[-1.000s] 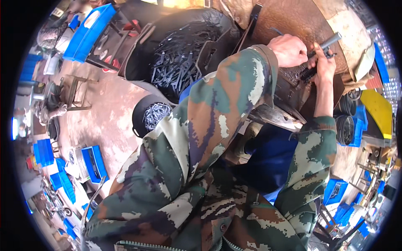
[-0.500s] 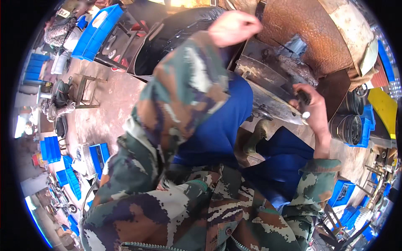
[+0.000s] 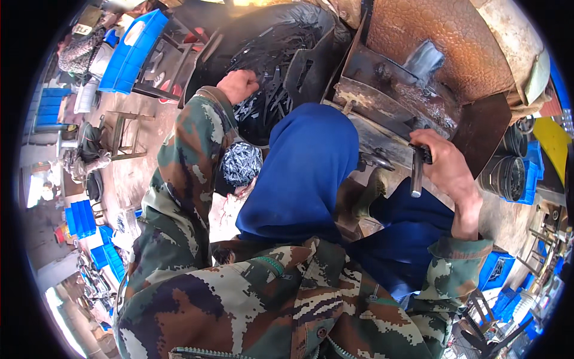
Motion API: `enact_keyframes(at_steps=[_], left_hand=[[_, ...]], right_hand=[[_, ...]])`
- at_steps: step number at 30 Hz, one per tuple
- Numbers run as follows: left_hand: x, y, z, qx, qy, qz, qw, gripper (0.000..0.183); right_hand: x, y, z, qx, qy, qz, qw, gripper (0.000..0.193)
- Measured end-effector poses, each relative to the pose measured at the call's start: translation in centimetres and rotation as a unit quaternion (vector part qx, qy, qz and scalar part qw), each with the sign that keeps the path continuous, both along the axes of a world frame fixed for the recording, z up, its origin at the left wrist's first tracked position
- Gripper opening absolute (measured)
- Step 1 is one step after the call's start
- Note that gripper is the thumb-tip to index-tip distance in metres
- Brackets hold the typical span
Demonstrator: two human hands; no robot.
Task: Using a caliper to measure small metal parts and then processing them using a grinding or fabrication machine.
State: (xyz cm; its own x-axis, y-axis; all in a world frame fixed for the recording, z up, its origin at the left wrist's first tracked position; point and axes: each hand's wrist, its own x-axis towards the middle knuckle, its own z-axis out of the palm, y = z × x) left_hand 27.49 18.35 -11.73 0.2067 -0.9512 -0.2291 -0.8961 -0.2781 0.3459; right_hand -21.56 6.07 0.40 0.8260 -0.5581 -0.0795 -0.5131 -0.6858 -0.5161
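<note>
Workshop, rusty machine housing (image 3: 442, 36) ahead. Right hand (image 3: 448, 170) clamped on a short metal bar (image 3: 417, 175) beside the housing. Left hand (image 3: 237, 85) fisted in a bin (image 3: 263, 36) of dark blades (image 3: 272, 66). Bar likely stiff, weighty; grip mid-length.

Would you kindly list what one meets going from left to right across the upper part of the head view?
Blue bin → left hand → heap of dark metal strips → rusty machine hood → right hand holding a metal handle → yellow board.
</note>
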Motion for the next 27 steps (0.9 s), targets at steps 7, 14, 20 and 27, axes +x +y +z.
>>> enact_keyframes(at_steps=[7, 14, 20, 27], left_hand=[[3.9, 3.0, 2.8, -0.04, -0.015, 0.004, 0.999, 0.024], [1.5, 2.2, 9.3, -0.077, 0.212, 0.03, 0.974, 0.024], [-5.0, -2.3, 13.2, -0.094, 0.38, -0.034, 0.92, 0.023], [-19.6, -12.2, 15.9, -0.244, 0.396, -0.146, 0.873, 0.024]], right_hand=[[-0.1, -1.2, 2.5, 0.225, -0.013, -0.112, 0.968, 0.04], [0.0, -2.2, 3.9, 0.226, -0.087, -0.242, 0.94, 0.033], [1.3, -3.7, 3.9, 0.269, -0.304, -0.315, 0.858, 0.022], [0.3, -5.3, 3.3, 0.337, -0.483, -0.314, 0.745, 0.014]])
